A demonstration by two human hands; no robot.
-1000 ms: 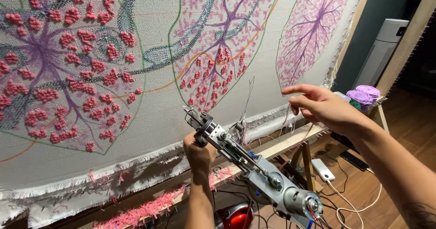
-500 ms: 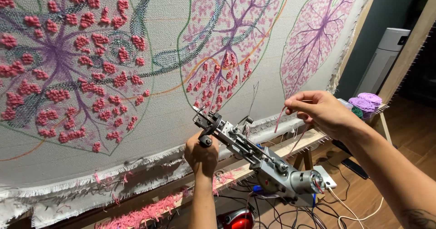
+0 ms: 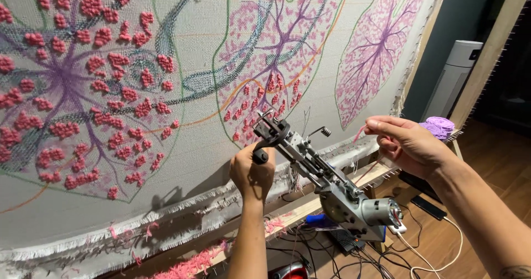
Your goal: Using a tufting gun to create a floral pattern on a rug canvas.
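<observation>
My left hand grips the black front handle of a metal tufting gun, whose needle end points up at the stretched white cloth. The gun's motor hangs low at the right. My right hand is raised to the right of the gun and pinches a thin pink yarn strand between thumb and fingers. The cloth carries drawn leaf shapes with purple veins and tufted pink and red patches.
The cloth is stretched on a wooden frame with a frayed lower edge. A purple yarn ball sits at the right, beside a white tower appliance. Cables, a power strip and pink yarn scraps lie on the wooden floor.
The gun and my left hand have risen toward the cloth. My right hand has moved up and right, pulling the pink yarn.
</observation>
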